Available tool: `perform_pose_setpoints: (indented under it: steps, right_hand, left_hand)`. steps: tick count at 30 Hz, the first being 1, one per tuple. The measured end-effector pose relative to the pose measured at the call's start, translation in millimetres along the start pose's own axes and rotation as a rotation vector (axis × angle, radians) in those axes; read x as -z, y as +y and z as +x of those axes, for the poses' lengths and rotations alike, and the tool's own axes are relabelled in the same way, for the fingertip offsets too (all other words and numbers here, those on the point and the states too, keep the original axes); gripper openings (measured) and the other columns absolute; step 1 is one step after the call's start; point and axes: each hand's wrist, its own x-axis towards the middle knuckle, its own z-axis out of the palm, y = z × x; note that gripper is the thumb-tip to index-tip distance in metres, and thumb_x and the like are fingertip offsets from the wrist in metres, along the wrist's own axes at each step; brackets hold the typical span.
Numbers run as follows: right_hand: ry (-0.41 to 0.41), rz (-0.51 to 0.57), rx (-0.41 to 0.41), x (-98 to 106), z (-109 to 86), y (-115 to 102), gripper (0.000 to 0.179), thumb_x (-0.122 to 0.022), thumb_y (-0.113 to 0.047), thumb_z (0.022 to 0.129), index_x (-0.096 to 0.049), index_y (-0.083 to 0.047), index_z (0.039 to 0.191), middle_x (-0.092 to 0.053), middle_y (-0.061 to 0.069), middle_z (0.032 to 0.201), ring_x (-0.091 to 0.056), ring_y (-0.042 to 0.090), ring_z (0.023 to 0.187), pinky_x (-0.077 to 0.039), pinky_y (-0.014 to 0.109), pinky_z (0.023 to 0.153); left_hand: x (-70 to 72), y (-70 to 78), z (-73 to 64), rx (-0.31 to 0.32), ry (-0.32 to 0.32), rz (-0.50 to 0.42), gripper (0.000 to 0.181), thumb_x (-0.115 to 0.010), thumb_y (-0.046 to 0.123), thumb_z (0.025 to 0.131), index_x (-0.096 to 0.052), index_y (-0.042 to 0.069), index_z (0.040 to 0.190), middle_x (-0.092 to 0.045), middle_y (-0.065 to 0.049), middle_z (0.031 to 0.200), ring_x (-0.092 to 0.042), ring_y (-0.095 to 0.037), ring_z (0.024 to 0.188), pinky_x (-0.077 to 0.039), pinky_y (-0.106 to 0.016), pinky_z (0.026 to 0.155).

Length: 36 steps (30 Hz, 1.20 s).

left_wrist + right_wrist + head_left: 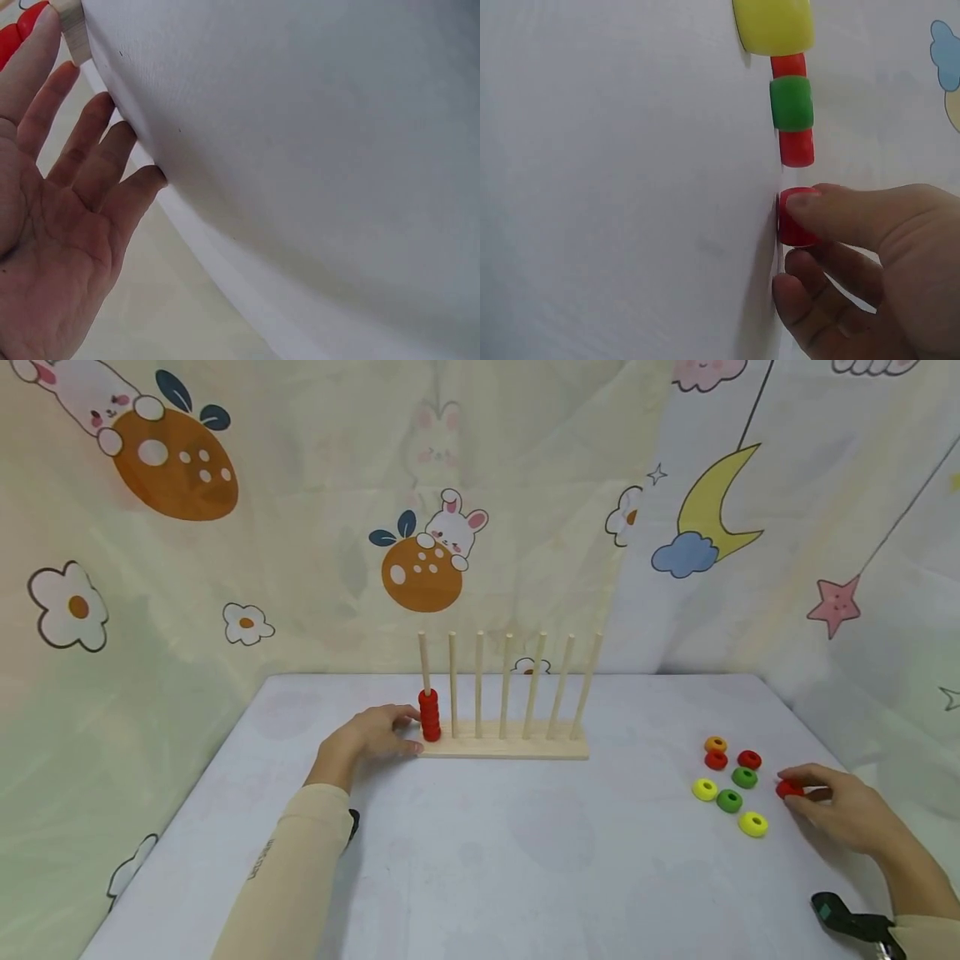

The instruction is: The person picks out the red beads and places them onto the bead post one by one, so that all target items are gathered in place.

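Note:
A wooden rack with several upright pegs point(502, 747) stands on the table, with a stack of red beads point(430, 717) on its leftmost peg. My left hand point(372, 732) is at the rack's left end, thumb by the front corner. In the left wrist view the fingers of this hand point(67, 195) are extended near the base end. My right hand point(843, 806) pinches a red bead point(787, 789) between thumb and fingers at the table's right. The right wrist view shows that bead point(795, 217) low at the table surface, the other fingertips beside it.
Loose beads lie left of my right hand: an orange bead point(716, 744), red beads point(749, 760), green beads point(730, 801) and yellow beads point(753, 824). A patterned cloth point(322, 527) hangs behind the white table point(555, 852).

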Motion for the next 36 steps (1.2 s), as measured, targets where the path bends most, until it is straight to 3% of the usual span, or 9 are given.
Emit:
perform_pose_setpoints:
  steps: [5,11,15,23,33,36]
  right_hand:
    - [0.045,0.009,0.005,4,-3.8,-8,0.045,-0.071,-0.018,0.096,-0.056,0.009,0.130,-0.055,0.038,0.124,-0.057,0.055,0.103,-0.057,0.061,0.080]
    - [0.089,0.005,-0.003,15,-2.1,-22,0.045,-0.069,-0.027,0.097,-0.059,0.006,0.125,-0.053,0.036,0.120,-0.057,0.047,0.094,-0.055,0.036,0.062]
    - [0.124,0.023,0.063,15,-1.7,-32,0.041,-0.067,-0.022,0.098,-0.057,0.003,0.129,-0.056,0.033,0.120,-0.055,0.041,0.093,-0.049,0.025,0.059]
    - [0.190,0.030,0.117,15,-7.5,-58,0.032,-0.069,-0.026,0.099,-0.065,-0.002,0.120,-0.063,0.023,0.109,-0.053,0.031,0.087,-0.045,0.024,0.053]
    - [0.230,0.054,0.235,13,-0.1,-82,0.039,-0.074,-0.009,0.094,-0.064,-0.001,0.131,-0.060,0.027,0.122,-0.064,0.043,0.094,-0.050,0.014,0.060]
    - [0.265,0.069,0.277,11,1.6,-89,0.038,-0.074,-0.006,0.093,-0.065,-0.003,0.130,-0.062,0.025,0.122,-0.066,0.039,0.093,-0.049,0.011,0.062]
  left_hand:
    - [0.0,0.8,2.0,-0.013,-0.009,0.007,0.062,-0.082,0.037,0.087,-0.057,0.028,0.143,-0.054,-0.012,0.150,-0.043,-0.037,0.141,-0.038,-0.067,0.111]
    - [-4.6,-4.3,-0.4,-0.049,0.003,0.016,0.054,-0.079,0.037,0.089,-0.060,0.029,0.139,-0.056,-0.011,0.147,-0.047,-0.035,0.138,-0.039,-0.063,0.111]
    - [-3.7,-4.0,-1.4,-0.037,0.017,0.022,0.055,-0.080,0.036,0.088,-0.060,0.030,0.139,-0.056,-0.011,0.146,-0.047,-0.036,0.137,-0.040,-0.064,0.109]
    - [0.6,-1.3,-0.4,-0.044,0.013,0.027,0.058,-0.082,0.036,0.087,-0.059,0.028,0.140,-0.056,-0.012,0.147,-0.047,-0.036,0.137,-0.040,-0.066,0.108]
    - [-0.4,-1.9,-0.8,-0.043,0.009,0.020,0.058,-0.081,0.035,0.088,-0.059,0.027,0.140,-0.056,-0.012,0.148,-0.047,-0.037,0.138,-0.039,-0.066,0.109]
    - [-0.1,-0.8,-1.3,-0.049,0.011,0.023,0.057,-0.081,0.035,0.088,-0.059,0.027,0.140,-0.056,-0.013,0.147,-0.047,-0.037,0.137,-0.040,-0.066,0.108]
